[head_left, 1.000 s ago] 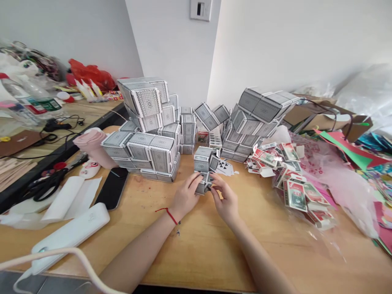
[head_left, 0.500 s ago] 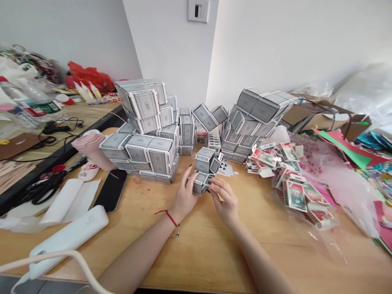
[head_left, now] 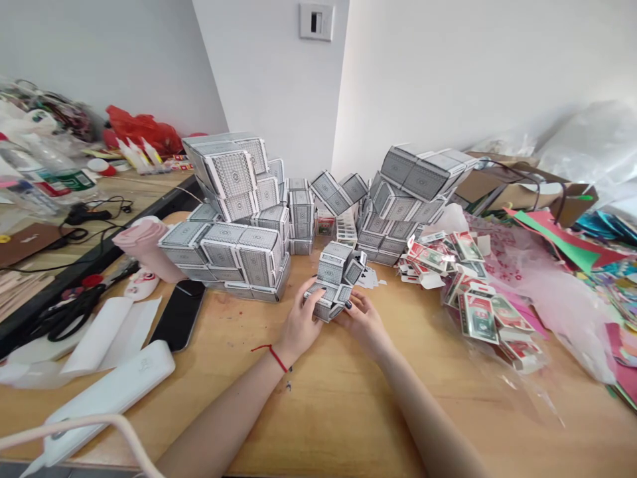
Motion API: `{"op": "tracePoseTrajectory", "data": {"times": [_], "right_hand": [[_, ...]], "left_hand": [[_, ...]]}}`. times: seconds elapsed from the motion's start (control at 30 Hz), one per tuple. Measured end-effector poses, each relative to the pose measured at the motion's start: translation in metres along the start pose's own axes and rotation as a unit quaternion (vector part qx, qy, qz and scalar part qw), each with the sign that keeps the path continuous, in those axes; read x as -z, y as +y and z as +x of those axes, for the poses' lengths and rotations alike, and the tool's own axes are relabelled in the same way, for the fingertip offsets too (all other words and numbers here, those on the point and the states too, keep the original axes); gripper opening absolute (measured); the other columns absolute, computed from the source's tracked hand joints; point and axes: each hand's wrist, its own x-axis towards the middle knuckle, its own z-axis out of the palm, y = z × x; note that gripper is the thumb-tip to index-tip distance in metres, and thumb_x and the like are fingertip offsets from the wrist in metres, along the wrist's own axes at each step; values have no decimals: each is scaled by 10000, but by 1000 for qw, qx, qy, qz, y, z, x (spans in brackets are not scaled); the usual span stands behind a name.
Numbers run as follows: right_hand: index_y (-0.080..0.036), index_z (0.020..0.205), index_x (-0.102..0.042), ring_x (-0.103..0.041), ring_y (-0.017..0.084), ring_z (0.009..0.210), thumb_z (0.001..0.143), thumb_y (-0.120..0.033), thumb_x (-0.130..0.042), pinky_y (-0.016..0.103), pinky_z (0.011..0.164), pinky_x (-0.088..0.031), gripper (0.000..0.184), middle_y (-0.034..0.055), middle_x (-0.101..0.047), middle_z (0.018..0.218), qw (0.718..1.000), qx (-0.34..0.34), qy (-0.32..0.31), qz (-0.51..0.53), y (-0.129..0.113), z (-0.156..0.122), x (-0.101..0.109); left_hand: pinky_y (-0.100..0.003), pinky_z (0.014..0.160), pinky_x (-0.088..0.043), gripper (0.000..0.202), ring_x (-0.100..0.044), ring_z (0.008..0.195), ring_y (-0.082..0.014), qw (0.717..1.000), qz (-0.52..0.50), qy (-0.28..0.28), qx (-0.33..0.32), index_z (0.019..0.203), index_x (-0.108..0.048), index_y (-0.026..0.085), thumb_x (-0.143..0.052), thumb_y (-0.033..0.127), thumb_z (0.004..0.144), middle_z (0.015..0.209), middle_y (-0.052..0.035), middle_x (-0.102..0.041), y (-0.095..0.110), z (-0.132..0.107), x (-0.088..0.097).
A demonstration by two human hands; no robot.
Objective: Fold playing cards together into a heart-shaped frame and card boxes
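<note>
Between my hands, low over the wooden table, is a small structure of folded playing cards with grey patterned backs. My left hand wears a red string bracelet and grips its lower left side, thumb and fingers around the edge. From the right, my right hand pinches the lower right corner; some of its fingertips are hidden behind the cards. Just behind lie a few loose playing cards showing clubs. Larger stacks of card cubes stand beyond, one at the left and one at the right.
Torn red-and-green card boxes lie at the right beside a pink plastic bag. To the left are a phone, a white power bank with a cable, black scissors and a pink cup.
The small card structure has turned and tilted slightly, showing more of its lower part. My right hand has shifted lower at its corner, while the left hand keeps its hold.
</note>
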Motion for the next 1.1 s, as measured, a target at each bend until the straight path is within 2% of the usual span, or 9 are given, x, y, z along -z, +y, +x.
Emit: {"op": "tracePoseTrajectory", "data": {"times": [0.13, 0.27, 0.37, 0.47, 0.6, 0.7, 0.8, 0.9, 1.1], "right_hand": [[-225, 1027, -531, -622, 236, 947, 673, -292, -719, 484, 878, -442, 406, 71, -640, 1062, 987, -117, -98, 56, -10, -5, -2], [-194, 995, -568, -603, 259, 1014, 714, -281, -672, 498, 926, -410, 311, 97, -649, 1083, 976, -144, -152, 60, -15, -5, 2], [-185, 992, -579, -612, 245, 997, 716, -255, -672, 489, 937, -415, 300, 88, -654, 1069, 981, -132, -132, 59, -14, -2, 3], [-169, 1009, -578, -619, 247, 983, 676, -204, -708, 495, 934, -424, 360, 91, -641, 1083, 986, -116, -112, 44, -10, -2, 0], [-165, 1033, -578, -607, 268, 1010, 642, -206, -736, 495, 920, -437, 424, 112, -587, 1171, 991, -89, -96, 22, -4, -4, -6], [-196, 1063, -577, -591, 270, 1033, 599, -206, -763, 464, 912, -451, 500, 98, -561, 1214, 994, -60, -85, -19, -1, -3, -6], [-221, 1127, -551, -575, 265, 1053, 580, -211, -773, 442, 921, -447, 590, 89, -551, 1237, 994, -32, -82, -63, 2, -2, -3], [-222, 1156, -537, -580, 257, 1042, 596, -222, -765, 433, 928, -437, 604, 87, -547, 1246, 992, -26, -91, -82, 4, 0, 0], [-221, 1137, -566, -594, 259, 1021, 597, -248, -764, 423, 920, -436, 576, 83, -547, 1247, 991, -27, -91, -90, 0, 0, 0]], "left_hand": [[-475, 1045, -304, 521, -278, 1304, -264, 997, -69, -23, -28, 1165, -382, 201, -524, 29, 694, 1354, -145, -290, 6, 1, 7], [-517, 1060, -215, 556, -213, 1318, -316, 978, -193, -81, -15, 1139, -375, 183, -588, 104, 632, 1384, -160, -229, 11, 1, 14], [-464, 1011, -305, 527, -346, 1241, -280, 942, -315, -53, 101, 1172, -327, 204, -575, 224, 707, 1318, -136, -317, 11, 0, 9], [-355, 921, -393, 438, -485, 1073, -194, 900, -357, 24, 250, 1141, -323, 220, -540, 288, 767, 1151, -74, -427, 7, 0, -2], [-297, 857, -416, 425, -526, 979, -162, 867, -366, 73, 331, 1110, -389, 197, -571, 306, 743, 1062, -57, -501, 0, 3, -10], [-298, 834, -422, 378, -547, 968, -188, 844, -404, 38, 350, 1051, -508, 155, -585, 342, 732, 1020, -75, -584, -3, 6, -9], [-293, 758, -436, 317, -578, 851, -200, 841, -403, -1, 362, 902, -611, 128, -628, 366, 693, 878, -63, -649, -3, 8, -8], [-284, 716, -436, 303, -580, 774, -185, 831, -419, 14, 365, 853, -628, 125, -640, 374, 680, 811, -49, -659, -4, 6, -8], [-281, 787, -427, 288, -577, 849, -173, 802, -485, 31, 348, 924, -610, 161, -611, 371, 728, 859, -34, -650, 2, 6, -7]]}}
